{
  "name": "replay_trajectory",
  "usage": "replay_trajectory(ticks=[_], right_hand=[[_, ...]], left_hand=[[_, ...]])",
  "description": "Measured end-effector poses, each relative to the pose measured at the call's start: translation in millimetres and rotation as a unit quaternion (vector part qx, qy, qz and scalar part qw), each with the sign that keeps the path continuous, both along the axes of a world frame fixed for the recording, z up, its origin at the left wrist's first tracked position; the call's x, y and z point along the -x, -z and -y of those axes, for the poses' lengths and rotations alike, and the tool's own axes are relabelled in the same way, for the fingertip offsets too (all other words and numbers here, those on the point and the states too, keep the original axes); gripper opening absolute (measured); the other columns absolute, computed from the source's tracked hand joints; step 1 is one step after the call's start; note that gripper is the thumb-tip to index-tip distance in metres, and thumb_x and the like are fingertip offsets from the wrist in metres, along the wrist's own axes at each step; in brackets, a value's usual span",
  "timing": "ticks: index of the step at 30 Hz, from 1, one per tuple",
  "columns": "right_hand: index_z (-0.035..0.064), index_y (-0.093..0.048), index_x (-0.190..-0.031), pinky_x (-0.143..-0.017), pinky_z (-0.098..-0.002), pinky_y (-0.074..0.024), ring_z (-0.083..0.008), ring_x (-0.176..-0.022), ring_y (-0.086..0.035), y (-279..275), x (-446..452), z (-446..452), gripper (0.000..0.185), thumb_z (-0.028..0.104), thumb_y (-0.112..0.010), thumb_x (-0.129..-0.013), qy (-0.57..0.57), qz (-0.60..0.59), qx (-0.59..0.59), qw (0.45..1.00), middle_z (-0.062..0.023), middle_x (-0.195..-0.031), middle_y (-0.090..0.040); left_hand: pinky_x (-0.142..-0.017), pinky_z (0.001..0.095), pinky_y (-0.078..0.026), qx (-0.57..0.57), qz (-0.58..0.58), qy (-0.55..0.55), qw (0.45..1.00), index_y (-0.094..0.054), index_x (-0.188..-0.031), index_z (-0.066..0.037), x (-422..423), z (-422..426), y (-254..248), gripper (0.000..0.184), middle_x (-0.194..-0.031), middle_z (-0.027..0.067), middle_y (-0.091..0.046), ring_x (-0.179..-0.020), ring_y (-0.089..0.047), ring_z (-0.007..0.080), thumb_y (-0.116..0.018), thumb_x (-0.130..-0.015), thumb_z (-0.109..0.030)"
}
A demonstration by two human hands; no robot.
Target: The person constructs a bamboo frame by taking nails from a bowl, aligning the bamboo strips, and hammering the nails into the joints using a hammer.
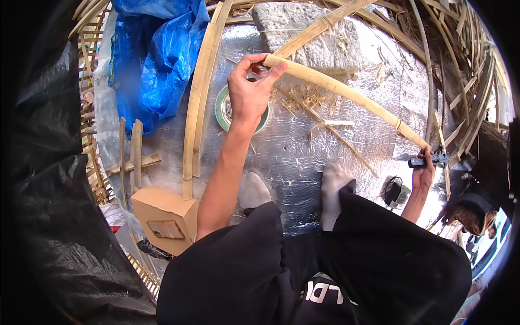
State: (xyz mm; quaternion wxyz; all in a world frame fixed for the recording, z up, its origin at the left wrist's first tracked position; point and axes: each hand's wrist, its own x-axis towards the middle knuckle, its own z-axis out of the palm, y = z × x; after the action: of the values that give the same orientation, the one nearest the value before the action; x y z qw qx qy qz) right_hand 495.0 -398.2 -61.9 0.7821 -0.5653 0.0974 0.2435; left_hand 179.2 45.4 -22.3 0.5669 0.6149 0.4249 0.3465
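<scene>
Bamboo strip spans both gripping hands beyond black clothing showing white "D".

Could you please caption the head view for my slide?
Bamboo strip held between left hand and right hand above silvery sheeting.

Yellow bamboo strip, silver sheet
Blue tarp at eleven o'clock, tan box at eight, white-lettered black clothing at five.
</scene>
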Motion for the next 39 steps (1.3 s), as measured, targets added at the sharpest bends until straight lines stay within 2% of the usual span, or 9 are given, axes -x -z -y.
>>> replay_trajectory(ticks=[3, 4, 7, 11, 13, 17, 19, 25, 39], right_hand=[[0.0041, -0.062, -0.111, -0.079, -0.0228, -0.0503, -0.0109, -0.085, -0.060, 0.4, -11.6, -5.1, 0.022, 0.005, -0.075, -0.094, 0.006, 0.003, 0.002, 1.000, -0.0062, -0.107, -0.066], [0.0027, -0.064, -0.114, -0.078, -0.0217, -0.0505, -0.0105, -0.084, -0.060, 1.7, -13.9, -7.7, 0.022, 0.007, -0.075, -0.095, 0.007, 0.007, 0.005, 1.000, -0.0048, -0.107, -0.066], [0.0016, -0.065, -0.116, -0.077, -0.0227, -0.0507, -0.0105, -0.083, -0.060, -5.0, -14.8, -19.9, 0.023, 0.008, -0.074, -0.096, 0.026, 0.019, 0.009, 0.999, -0.0036, -0.106, -0.066], [0.0010, -0.066, -0.117, -0.076, -0.0228, -0.0515, -0.0096, -0.085, -0.059, -18.8, -18.8, -27.8, 0.024, 0.009, -0.074, -0.096, 0.016, -0.008, -0.011, 1.000, -0.0032, -0.106, -0.066], [0.0012, -0.066, -0.117, -0.077, -0.0230, -0.0522, -0.0096, -0.086, -0.059, -14.2, -27.2, -22.1, 0.024, 0.010, -0.075, -0.096, 0.007, -0.001, -0.017, 1.000, -0.0036, -0.107, -0.067], [0.0002, -0.064, -0.118, -0.078, -0.0232, -0.0528, -0.0106, -0.086, -0.061, -8.5, -29.6, -21.9, 0.027, 0.008, -0.075, -0.095, 0.015, 0.007, 0.007, 1.000, -0.0062, -0.108, -0.067], [0.0002, -0.064, -0.120, -0.079, -0.0229, -0.0531, -0.0111, -0.087, -0.062, -7.0, -29.5, -20.1, 0.028, 0.007, -0.075, -0.095, 0.022, -0.017, -0.024, 0.999, -0.0068, -0.109, -0.067], [0.0012, -0.065, -0.119, -0.080, -0.0233, -0.0528, -0.0114, -0.087, -0.061, -4.4, -30.3, -17.9, 0.027, 0.008, -0.075, -0.095, 0.012, -0.015, -0.015, 1.000, -0.0060, -0.108, -0.067], [0.0024, -0.066, -0.116, -0.079, -0.0240, -0.0524, -0.0120, -0.086, -0.062, -10.3, -27.5, -25.4, 0.027, 0.011, -0.078, -0.093, 0.006, -0.003, 0.009, 1.000, -0.0053, -0.104, -0.067]], left_hand=[[-0.076, 0.0267, -0.046, -0.076, -0.065, -0.027, 0.995, -0.077, -0.103, -0.003, -10.8, -10.5, 3.6, 0.038, -0.092, -0.0003, -0.065, -0.083, -0.051, 0.0110, -0.094, -0.076, -0.026], [-0.078, 0.0289, -0.047, -0.179, -0.086, -0.043, 0.979, -0.079, -0.100, -0.003, -11.4, -13.9, 3.7, 0.042, -0.091, 0.0008, -0.066, -0.084, -0.054, 0.0129, -0.095, -0.073, -0.030], [-0.080, 0.0304, -0.048, -0.261, -0.080, -0.044, 0.961, -0.079, -0.100, -0.002, -17.3, -25.6, 4.4, 0.043, -0.093, 0.0025, -0.068, -0.085, -0.056, 0.0148, -0.096, -0.072, -0.029], [-0.080, 0.0305, -0.049, -0.186, -0.065, -0.021, 0.980, -0.080, -0.100, -0.002, -25.9, -30.0, 2.8, 0.043, -0.096, 0.0041, -0.069, -0.088, -0.060, 0.0155, -0.096, -0.071, -0.029], [-0.085, 0.0373, -0.051, -0.234, -0.090, -0.031, 0.968, -0.078, -0.101, -0.003, -30.2, -29.4, 5.6, 0.048, -0.092, 0.0084, -0.068, -0.093, -0.063, 0.0242, -0.096, -0.067, -0.031], [-0.084, 0.0374, -0.052, -0.287, -0.102, -0.036, 0.952, -0.078, -0.104, -0.004, -28.1, -23.6, 1.1, 0.048, -0.092, 0.0080, -0.069, -0.094, -0.063, 0.0251, -0.095, -0.068, -0.029], [-0.069, 0.0291, -0.049, -0.351, -0.136, -0.025, 0.926, -0.078, -0.111, -0.010, -22.7, -25.5, 2.1, 0.046, -0.095, 0.0028, -0.071, -0.084, -0.065, 0.0150, -0.093, -0.072, -0.028], [-0.065, 0.0276, -0.049, -0.256, -0.083, 0.023, 0.963, -0.077, -0.110, -0.010, -16.9, -25.1, -2.9, 0.040, -0.099, 0.0025, -0.071, -0.083, -0.067, 0.0131, -0.091, -0.075, -0.023], [-0.069, 0.0301, -0.055, -0.295, -0.057, 0.074, 0.951, -0.074, -0.105, -0.004, -12.7, -37.2, -3.2, 0.036, -0.099, 0.0053, -0.071, -0.085, -0.069, 0.0156, -0.090, -0.077, -0.021]])
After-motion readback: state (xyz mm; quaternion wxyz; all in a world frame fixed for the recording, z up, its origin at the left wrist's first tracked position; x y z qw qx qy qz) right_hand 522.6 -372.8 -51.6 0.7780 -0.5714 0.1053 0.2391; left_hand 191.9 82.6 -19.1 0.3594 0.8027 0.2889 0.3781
